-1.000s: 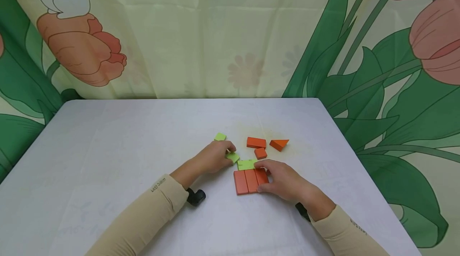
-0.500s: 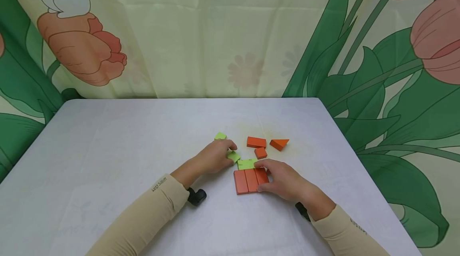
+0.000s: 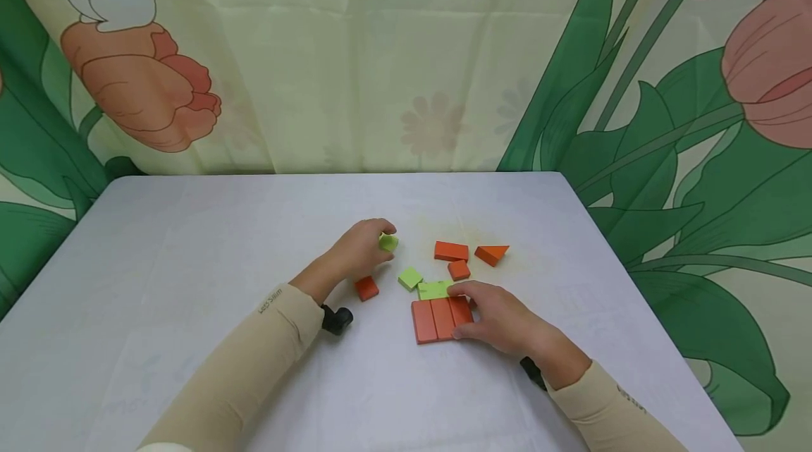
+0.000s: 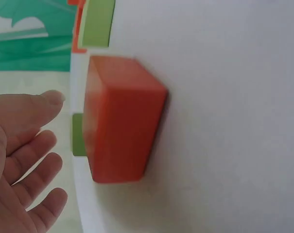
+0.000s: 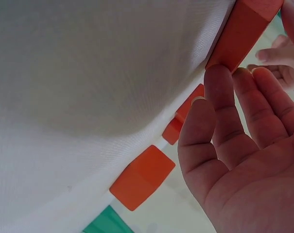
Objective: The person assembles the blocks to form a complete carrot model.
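In the head view my left hand [image 3: 357, 247] reaches to a small green block [image 3: 388, 243] at the back, thumb and fingers apart on either side of it. The left wrist view shows those fingers [image 4: 42, 160] spread, the green block [image 4: 78, 136] partly hidden behind a larger-looking red block [image 4: 125, 121]. My right hand [image 3: 497, 314] holds the right end of a row of red blocks [image 3: 426, 321], thumb at the near end and fingertips at the far end. A green block [image 3: 434, 290] lies along the row's far side, and another green block [image 3: 410, 278] sits just left of it.
Behind the row lie an orange rectangular block [image 3: 451, 251], a small orange block [image 3: 459, 270] and an orange triangular block [image 3: 491, 254]. A small red block [image 3: 366, 288] lies beside my left wrist. White cloth covers the table [image 3: 222, 261]; a printed curtain [image 3: 355, 85] hangs behind.
My left hand has left the small green block beside the row and moved back and left to the farther green block. The red block beneath it now shows. My right hand stays in place.
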Motion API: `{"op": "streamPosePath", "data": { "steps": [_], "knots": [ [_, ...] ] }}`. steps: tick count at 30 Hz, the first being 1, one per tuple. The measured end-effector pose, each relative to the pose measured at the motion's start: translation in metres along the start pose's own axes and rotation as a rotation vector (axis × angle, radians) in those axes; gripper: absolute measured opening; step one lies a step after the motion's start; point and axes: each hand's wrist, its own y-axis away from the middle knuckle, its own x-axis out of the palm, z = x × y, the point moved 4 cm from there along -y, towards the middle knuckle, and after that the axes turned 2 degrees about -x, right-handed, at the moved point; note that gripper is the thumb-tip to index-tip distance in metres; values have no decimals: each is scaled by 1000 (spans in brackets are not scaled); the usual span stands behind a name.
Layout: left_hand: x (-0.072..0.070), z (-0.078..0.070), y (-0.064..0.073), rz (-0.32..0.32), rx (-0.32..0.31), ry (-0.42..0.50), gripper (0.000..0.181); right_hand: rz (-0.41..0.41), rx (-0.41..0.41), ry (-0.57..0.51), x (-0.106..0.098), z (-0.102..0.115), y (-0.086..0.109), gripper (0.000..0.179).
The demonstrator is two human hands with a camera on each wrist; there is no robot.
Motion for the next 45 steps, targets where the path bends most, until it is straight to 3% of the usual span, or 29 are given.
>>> {"op": "streamPosePath", "data": {
  "steps": [11,27,34,39,45],
  "knots": [
    [2,16,-14,3,-43,28,46,-1,13,1,1,1,0,61],
    [8,6,-28,47,-32,35,40,1,21,-3,0,-1,-2,61],
    [11,-18,-33,88,7,69,39,5,23,-11,0,-3,-2,61],
    [18,-44,-32,195,66,131,37,3,13,-20,0,-5,-2,62],
    [30,-57,-32,297,85,131,35,5,-28,-24,1,-6,-3,61]
  ]
}}
